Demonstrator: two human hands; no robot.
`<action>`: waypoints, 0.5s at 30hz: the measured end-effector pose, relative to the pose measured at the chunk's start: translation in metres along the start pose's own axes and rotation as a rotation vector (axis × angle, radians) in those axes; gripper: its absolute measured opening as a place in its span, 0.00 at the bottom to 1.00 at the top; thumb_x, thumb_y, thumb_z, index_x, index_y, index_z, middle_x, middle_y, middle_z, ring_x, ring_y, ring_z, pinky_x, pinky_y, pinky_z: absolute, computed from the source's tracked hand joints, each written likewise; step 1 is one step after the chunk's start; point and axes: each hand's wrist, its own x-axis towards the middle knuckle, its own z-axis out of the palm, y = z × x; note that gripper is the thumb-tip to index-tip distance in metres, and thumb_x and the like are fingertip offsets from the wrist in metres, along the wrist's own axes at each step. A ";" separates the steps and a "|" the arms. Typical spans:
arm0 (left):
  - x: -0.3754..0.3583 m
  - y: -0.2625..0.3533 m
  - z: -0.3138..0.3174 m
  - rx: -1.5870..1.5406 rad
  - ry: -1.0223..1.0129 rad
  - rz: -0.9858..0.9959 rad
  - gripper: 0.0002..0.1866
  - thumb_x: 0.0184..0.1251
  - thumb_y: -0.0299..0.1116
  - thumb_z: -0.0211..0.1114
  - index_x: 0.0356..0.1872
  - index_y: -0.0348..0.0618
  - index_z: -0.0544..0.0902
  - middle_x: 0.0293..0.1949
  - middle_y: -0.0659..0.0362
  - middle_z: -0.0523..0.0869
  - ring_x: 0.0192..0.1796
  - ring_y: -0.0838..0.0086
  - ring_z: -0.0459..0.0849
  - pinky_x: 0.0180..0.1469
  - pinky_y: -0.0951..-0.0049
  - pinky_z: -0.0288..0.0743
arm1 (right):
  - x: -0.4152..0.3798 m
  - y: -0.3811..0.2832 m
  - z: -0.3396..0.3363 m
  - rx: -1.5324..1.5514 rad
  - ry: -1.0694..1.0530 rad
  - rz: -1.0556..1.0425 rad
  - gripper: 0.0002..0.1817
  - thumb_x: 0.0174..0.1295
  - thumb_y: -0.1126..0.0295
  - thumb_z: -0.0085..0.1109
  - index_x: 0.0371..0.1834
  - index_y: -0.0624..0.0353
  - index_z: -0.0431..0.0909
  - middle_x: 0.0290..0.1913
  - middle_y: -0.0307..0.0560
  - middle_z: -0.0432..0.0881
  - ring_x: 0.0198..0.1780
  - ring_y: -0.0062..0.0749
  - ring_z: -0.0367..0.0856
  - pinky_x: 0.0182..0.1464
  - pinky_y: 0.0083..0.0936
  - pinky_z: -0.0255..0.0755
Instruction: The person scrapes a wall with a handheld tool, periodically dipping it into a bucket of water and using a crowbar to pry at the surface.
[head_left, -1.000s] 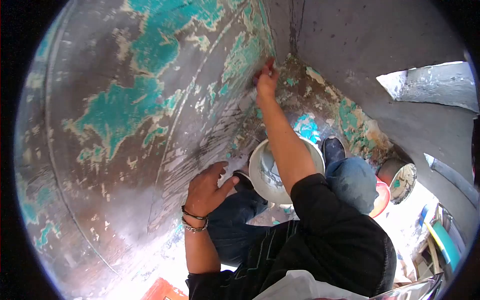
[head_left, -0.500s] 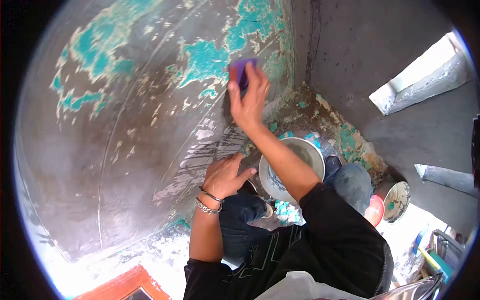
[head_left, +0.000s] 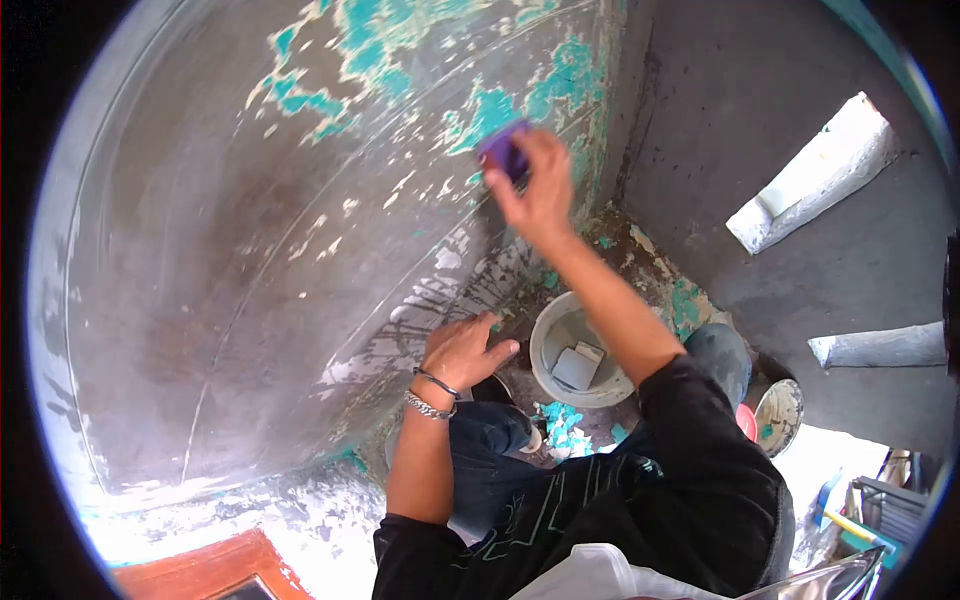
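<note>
A purple block [head_left: 504, 148] with a dark underside is gripped in my right hand [head_left: 541, 196], thumb on one side and fingers on the other. It lies against the grey wall [head_left: 270, 190], over the lower edge of a patch of turquoise paint [head_left: 492, 110] with ragged, flaking borders. Lower down, my left hand [head_left: 462, 352] holds nothing. Its fingers are stretched toward the wall's base and its thumb points right, above my bent knee. A bracelet and a dark band circle that wrist.
A white bucket [head_left: 541, 345] with pale, flat-sided pieces inside stands below my right forearm. Turquoise paint flakes [head_left: 562, 428] litter the floor. At right are a crusted bucket [head_left: 790, 415], a red container [head_left: 746, 421] and a dark wall with whitish openings. An orange-brown frame [head_left: 215, 568] lies lower left.
My view has shifted, so the wall patches appear farther right. My right hand still holds the purple block at the wall, a little lower against the paint patch. The pieces in the bucket now show.
</note>
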 end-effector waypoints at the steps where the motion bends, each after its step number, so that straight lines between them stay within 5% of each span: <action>1: -0.004 -0.001 0.001 -0.015 -0.004 -0.010 0.27 0.62 0.56 0.61 0.48 0.40 0.79 0.40 0.45 0.86 0.45 0.49 0.84 0.45 0.54 0.76 | 0.008 0.010 0.000 0.026 0.039 0.025 0.34 0.52 0.58 0.69 0.60 0.56 0.67 0.57 0.61 0.66 0.54 0.58 0.68 0.55 0.48 0.66; 4: -0.008 -0.008 -0.002 -0.071 -0.003 -0.008 0.27 0.61 0.55 0.61 0.48 0.41 0.79 0.40 0.44 0.85 0.45 0.49 0.83 0.45 0.53 0.76 | 0.026 -0.014 0.011 -0.030 0.164 0.160 0.32 0.47 0.64 0.68 0.58 0.56 0.68 0.54 0.59 0.70 0.53 0.56 0.70 0.57 0.46 0.66; 8: -0.015 -0.013 -0.010 -0.058 -0.027 -0.142 0.27 0.60 0.56 0.62 0.45 0.41 0.79 0.40 0.45 0.85 0.45 0.47 0.83 0.45 0.52 0.75 | 0.011 -0.058 -0.012 0.103 0.024 -0.003 0.32 0.48 0.63 0.68 0.58 0.57 0.70 0.55 0.56 0.74 0.58 0.53 0.71 0.60 0.43 0.65; 10: -0.029 -0.021 -0.012 -0.129 0.087 -0.111 0.26 0.61 0.54 0.63 0.46 0.40 0.79 0.40 0.47 0.86 0.44 0.49 0.84 0.44 0.53 0.75 | -0.012 -0.057 -0.048 0.431 -0.535 0.223 0.33 0.49 0.60 0.69 0.60 0.58 0.70 0.54 0.53 0.76 0.58 0.45 0.74 0.61 0.36 0.66; 13: -0.047 -0.027 -0.019 -0.126 0.077 -0.128 0.27 0.61 0.53 0.66 0.51 0.42 0.78 0.39 0.49 0.86 0.43 0.56 0.86 0.44 0.61 0.77 | -0.092 0.012 -0.103 0.896 -0.857 0.737 0.32 0.51 0.61 0.66 0.60 0.61 0.71 0.50 0.46 0.78 0.52 0.30 0.77 0.56 0.27 0.70; 15: -0.053 -0.024 -0.021 -0.169 0.091 -0.136 0.27 0.61 0.52 0.66 0.52 0.42 0.78 0.40 0.49 0.86 0.43 0.57 0.86 0.44 0.62 0.77 | -0.152 0.049 -0.142 0.736 -1.119 1.232 0.28 0.52 0.62 0.63 0.57 0.62 0.73 0.45 0.45 0.79 0.48 0.30 0.78 0.50 0.28 0.73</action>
